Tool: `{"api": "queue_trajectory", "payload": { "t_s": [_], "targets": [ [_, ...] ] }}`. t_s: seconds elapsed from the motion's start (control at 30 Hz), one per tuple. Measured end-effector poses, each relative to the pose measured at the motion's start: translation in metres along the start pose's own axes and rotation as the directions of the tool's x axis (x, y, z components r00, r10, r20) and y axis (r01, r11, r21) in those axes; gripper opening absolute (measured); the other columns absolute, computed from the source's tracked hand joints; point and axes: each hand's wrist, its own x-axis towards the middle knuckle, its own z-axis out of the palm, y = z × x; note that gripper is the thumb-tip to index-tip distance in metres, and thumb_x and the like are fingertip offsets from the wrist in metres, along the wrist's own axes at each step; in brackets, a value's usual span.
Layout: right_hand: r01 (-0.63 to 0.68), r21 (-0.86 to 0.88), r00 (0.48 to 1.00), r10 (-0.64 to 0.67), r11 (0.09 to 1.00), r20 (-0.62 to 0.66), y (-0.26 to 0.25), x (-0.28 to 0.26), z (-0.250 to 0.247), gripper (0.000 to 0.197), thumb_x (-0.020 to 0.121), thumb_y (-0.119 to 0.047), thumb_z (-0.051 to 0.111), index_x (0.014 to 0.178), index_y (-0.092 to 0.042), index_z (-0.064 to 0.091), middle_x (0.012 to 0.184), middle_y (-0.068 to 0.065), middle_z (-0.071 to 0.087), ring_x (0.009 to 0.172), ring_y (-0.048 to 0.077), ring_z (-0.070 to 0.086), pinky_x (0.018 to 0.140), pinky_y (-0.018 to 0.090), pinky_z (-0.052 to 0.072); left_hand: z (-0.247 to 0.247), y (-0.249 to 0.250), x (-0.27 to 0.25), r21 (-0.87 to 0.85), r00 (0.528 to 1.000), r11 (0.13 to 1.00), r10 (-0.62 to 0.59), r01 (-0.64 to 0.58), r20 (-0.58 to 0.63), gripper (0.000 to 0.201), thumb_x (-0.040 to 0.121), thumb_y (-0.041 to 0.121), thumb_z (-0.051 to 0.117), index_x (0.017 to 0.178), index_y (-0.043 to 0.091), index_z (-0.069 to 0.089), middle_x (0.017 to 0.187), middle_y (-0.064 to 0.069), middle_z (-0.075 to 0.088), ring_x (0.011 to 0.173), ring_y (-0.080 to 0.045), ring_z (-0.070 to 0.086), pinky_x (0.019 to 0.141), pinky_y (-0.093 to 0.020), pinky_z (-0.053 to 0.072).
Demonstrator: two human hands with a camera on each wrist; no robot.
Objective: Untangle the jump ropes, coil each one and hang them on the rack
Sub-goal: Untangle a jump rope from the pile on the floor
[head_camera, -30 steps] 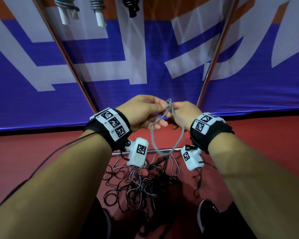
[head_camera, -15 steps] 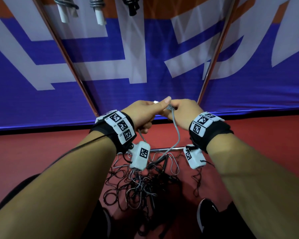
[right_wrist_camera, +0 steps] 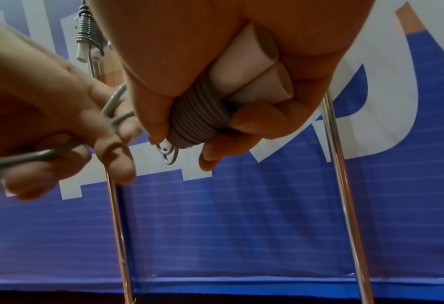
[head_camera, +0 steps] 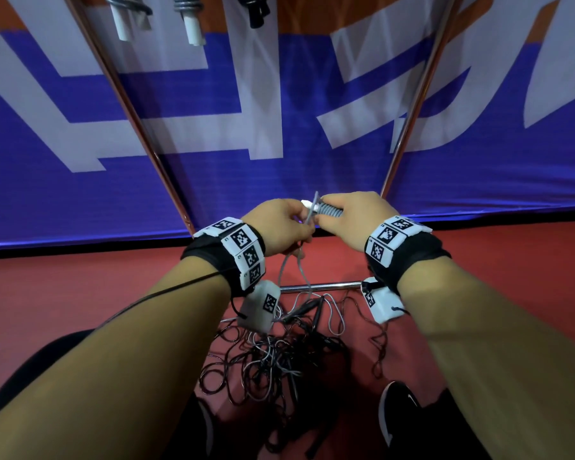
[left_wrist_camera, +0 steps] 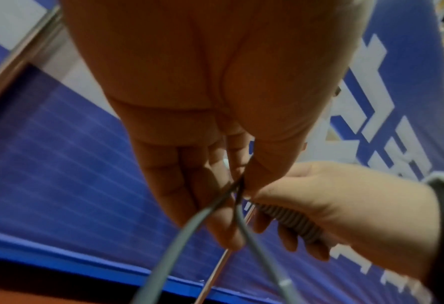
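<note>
My right hand grips a grey jump rope coil wound tightly round its two white handles. In the right wrist view the fingers curl round the coil, and a small rope end loops out below it. My left hand is close against the coil's left end and pinches the grey rope, two strands of which run down from the fingers. A tangle of black and white ropes lies on the red floor below both hands.
The rack's two slanted metal poles rise in front of a blue and white banner, with a low crossbar near the floor. Coiled ropes hang at the top: two grey, one black. My black shoe stands beside the tangle.
The wide grey loop that hung between my hands has shrunk to two short strands. Both hands rose slightly, and the wound coil now shows in my right hand.
</note>
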Motion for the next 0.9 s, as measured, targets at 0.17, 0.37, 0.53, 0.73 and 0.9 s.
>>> {"api": "queue_trajectory", "payload": {
  "t_s": [0.17,0.37,0.53,0.73,0.9],
  "targets": [
    [-0.012,0.025,1.0,0.012,1.0,0.015,-0.001,0.001,0.002,0.024,0.091,-0.068,0.064,0.095,-0.045,0.069,0.074,-0.006,0.067,0.067,0.016,0.066,0.062,0.041,0.058,0.001,0.0,-0.002,0.15,0.998,0.989,0.015,-0.006,-0.054,0.02,0.094,0.003,0.047,0.102,0.019,0.055,0.089,-0.008,0.077,0.073,-0.027,0.075,0.072,-0.047,0.064],
    [-0.062,0.094,0.998,0.062,0.994,0.009,-0.002,0.0,0.0,0.025,0.092,-0.066,0.063,0.091,-0.042,0.071,0.071,-0.005,0.066,0.064,0.019,0.065,0.058,0.038,0.052,-0.003,0.0,0.003,0.19,0.992,0.98,0.079,-0.06,-0.094,0.009,0.1,0.025,0.055,0.104,0.03,0.061,0.093,0.001,0.075,0.075,-0.023,0.063,0.073,-0.039,0.054],
    [-0.087,0.189,0.996,0.082,0.978,0.038,-0.004,0.001,0.001,0.029,0.09,-0.068,0.064,0.088,-0.039,0.073,0.072,-0.003,0.07,0.066,0.023,0.069,0.065,0.043,0.059,-0.005,0.005,0.008,0.101,0.983,0.995,0.011,0.008,-0.184,0.07,0.108,0.065,0.026,0.08,0.017,0.069,0.065,0.001,0.061,0.059,-0.014,0.054,0.07,-0.031,0.043],
    [-0.116,0.328,0.993,0.106,0.937,0.049,-0.011,0.001,0.001,0.023,0.097,-0.054,0.066,0.099,-0.033,0.076,0.083,0.002,0.078,0.06,0.014,0.071,0.06,0.032,0.062,-0.009,-0.01,0.016,0.04,0.991,0.996,0.08,-0.076,-0.106,0.043,0.11,0.049,0.044,0.092,0.022,0.071,0.061,0.01,0.058,0.054,-0.012,0.046,0.059,-0.031,0.043],
    [-0.163,0.45,0.987,0.141,0.878,0.081,-0.018,-0.003,-0.005,0.023,0.096,-0.056,0.068,0.107,-0.036,0.073,0.079,-0.002,0.077,0.051,0.009,0.061,0.042,0.021,0.041,-0.011,-0.016,0.014,0.085,0.988,0.989,0.128,-0.121,-0.081,0.035,0.11,0.043,0.047,0.091,0.023,0.069,0.067,0.007,0.057,0.052,-0.005,0.049,0.058,-0.023,0.043]
  ]
}}
